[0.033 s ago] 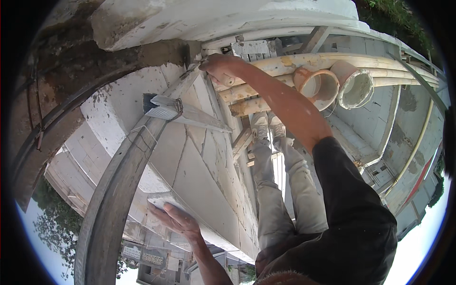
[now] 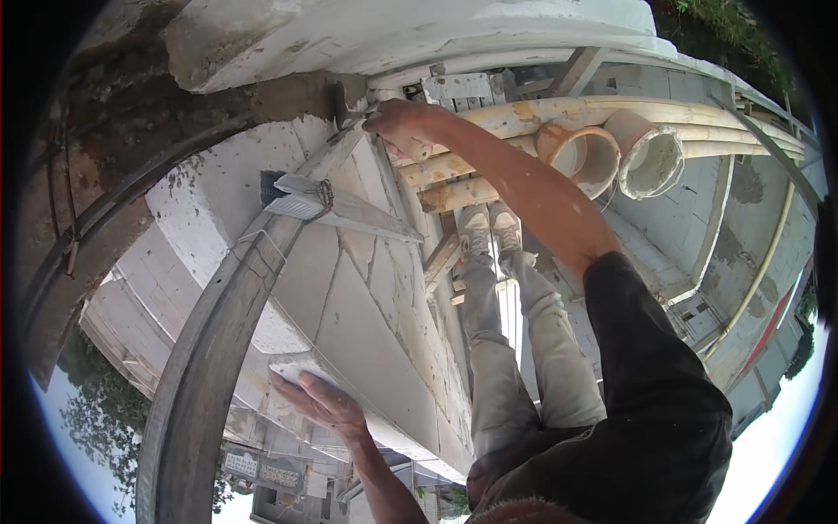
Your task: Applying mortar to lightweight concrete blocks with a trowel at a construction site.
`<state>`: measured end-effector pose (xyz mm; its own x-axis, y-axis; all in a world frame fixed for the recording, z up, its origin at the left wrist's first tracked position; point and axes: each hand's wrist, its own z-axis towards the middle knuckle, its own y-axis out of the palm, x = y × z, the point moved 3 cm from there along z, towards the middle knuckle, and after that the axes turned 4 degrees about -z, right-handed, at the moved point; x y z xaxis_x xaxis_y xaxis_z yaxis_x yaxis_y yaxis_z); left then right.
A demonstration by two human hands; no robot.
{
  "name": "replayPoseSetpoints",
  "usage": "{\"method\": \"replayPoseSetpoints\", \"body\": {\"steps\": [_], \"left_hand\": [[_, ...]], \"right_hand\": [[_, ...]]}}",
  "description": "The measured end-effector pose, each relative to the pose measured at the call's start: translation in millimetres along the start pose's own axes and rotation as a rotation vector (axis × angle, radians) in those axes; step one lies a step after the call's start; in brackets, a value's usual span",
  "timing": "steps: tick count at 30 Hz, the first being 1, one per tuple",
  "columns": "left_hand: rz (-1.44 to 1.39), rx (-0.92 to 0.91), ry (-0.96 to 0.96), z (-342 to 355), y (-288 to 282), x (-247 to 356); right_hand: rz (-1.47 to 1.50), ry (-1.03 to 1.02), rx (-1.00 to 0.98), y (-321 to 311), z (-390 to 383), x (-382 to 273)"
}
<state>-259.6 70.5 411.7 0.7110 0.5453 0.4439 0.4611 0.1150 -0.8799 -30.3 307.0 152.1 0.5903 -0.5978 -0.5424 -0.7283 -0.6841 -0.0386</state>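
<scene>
My right hand (image 2: 404,124) is closed round the handle of a trowel (image 2: 340,105), at the far end of the pale block wall (image 2: 375,341). The trowel's narrow dark blade points left, against a damp brown mortar patch (image 2: 297,94) under a large white block (image 2: 410,39). Nearer to me, my left hand (image 2: 321,403) lies with fingers stretched along the wall's lower left edge, holding nothing. Between the two hands a long grey post (image 2: 205,375) runs up to the wall, with a wedge-shaped piece (image 2: 340,210) wired to it.
Bamboo poles (image 2: 559,111) cross beyond my feet. Two mortar-stained buckets, an orange one (image 2: 552,144) and a whitish one (image 2: 624,140), stand by them to the right. My shoes (image 2: 476,234) are on narrow supports with gaps showing below. Dark rods (image 2: 65,210) hang at the far left.
The trowel blade has turned slightly and shows a broader side. My right hand has shifted a little; my left hand stays in place.
</scene>
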Motion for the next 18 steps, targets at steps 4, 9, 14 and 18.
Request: {"method": "replayPoseSetpoints", "body": {"steps": [4,9,14,18], "left_hand": [[0.004,0.002,0.012,0.8,2.8,4.8],[-0.059,-0.015,0.046,1.1,6.5,5.0],[-0.048,-0.031,0.036,2.1,3.0,7.0],[-0.028,-0.009,0.038,0.7,2.0,7.5]], "right_hand": [[0.019,-0.078,0.022,-7.5,-43.2,-18.9],[-0.06,-0.089,0.015,-15.3,-83.5,-50.9],[-0.248,-0.206,0.043,-17.0,-117.9,-83.5],[-0.28,-0.296,-0.017,-17.4,-159.7,-108.3]]}}
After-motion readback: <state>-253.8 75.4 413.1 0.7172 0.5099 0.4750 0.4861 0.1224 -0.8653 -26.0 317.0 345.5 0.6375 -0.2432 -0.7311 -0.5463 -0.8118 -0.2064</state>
